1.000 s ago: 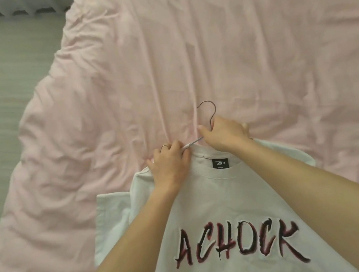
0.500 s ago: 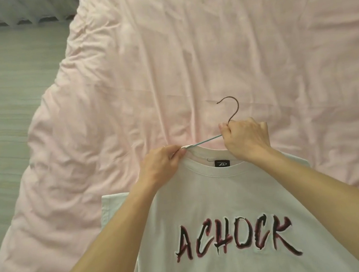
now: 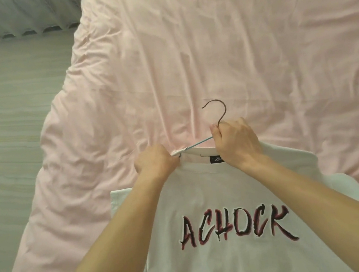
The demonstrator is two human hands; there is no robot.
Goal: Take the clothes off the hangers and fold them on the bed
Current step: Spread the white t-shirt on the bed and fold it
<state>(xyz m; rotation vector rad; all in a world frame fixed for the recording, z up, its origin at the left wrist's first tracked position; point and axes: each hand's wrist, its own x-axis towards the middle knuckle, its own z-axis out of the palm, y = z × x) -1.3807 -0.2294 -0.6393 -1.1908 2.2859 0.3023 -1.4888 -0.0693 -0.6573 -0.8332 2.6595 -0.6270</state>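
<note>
Two grips: left hand (image 3: 155, 162) pinches T-shirt (image 3: 217, 199) collar, right hand (image 3: 236, 141) clasps wire hanger (image 3: 222, 116).
Hook points away from you; crosswise arm bared further than before.

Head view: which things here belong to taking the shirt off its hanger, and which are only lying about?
For the job: hanger, right hand gripping it, white T-shirt, left hand pinching it, pink bed cover.
Not for the job: striped grey surface at the left, grey fabric at top left.
</note>
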